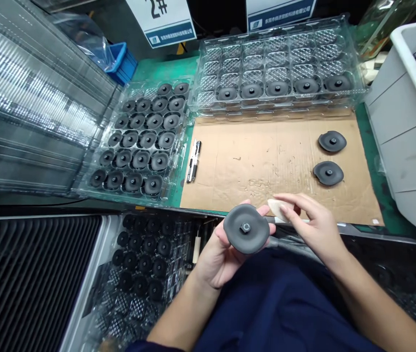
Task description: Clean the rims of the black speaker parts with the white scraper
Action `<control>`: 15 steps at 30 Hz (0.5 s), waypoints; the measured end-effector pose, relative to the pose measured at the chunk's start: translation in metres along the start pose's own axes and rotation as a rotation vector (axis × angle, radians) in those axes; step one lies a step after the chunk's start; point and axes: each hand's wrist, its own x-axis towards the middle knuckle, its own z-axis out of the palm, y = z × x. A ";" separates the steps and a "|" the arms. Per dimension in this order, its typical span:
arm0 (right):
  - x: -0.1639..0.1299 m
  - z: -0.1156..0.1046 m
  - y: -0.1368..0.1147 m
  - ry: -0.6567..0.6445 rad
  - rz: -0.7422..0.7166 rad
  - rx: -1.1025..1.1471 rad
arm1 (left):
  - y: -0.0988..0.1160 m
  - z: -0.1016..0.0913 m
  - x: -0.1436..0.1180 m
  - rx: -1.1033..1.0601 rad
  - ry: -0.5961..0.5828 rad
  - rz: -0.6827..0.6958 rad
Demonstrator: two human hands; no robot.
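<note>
Our left hand grips dark disc by rim, near table edge, hub nut up. Right hand fingers pinch pale blade at disc's right rim. We judge: keep disc steady, blade shallow along edge, strokes away from thumb.

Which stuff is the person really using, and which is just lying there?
In use: grey disc in the left hand; pale tool pinched in the right hand.

Lying about: two loose discs on the cardboard, full tray, far tray, pen, white bin.
</note>
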 end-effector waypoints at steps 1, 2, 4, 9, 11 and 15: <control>-0.005 0.002 0.008 -0.019 0.050 -0.001 | 0.000 -0.001 0.000 -0.007 -0.008 0.001; -0.010 0.003 0.015 -0.041 0.087 -0.006 | -0.001 -0.001 0.000 -0.014 -0.015 0.005; -0.014 0.003 0.024 -0.078 0.127 -0.023 | -0.001 -0.001 0.000 -0.022 -0.024 0.010; -0.009 -0.016 -0.007 0.057 -0.007 -0.082 | -0.003 0.006 0.000 0.001 -0.028 0.015; -0.006 -0.022 -0.033 0.183 -0.147 -0.093 | -0.005 0.010 0.001 0.023 -0.011 0.018; -0.001 -0.019 -0.070 0.099 -0.501 -0.110 | -0.012 0.008 0.000 0.127 0.133 0.045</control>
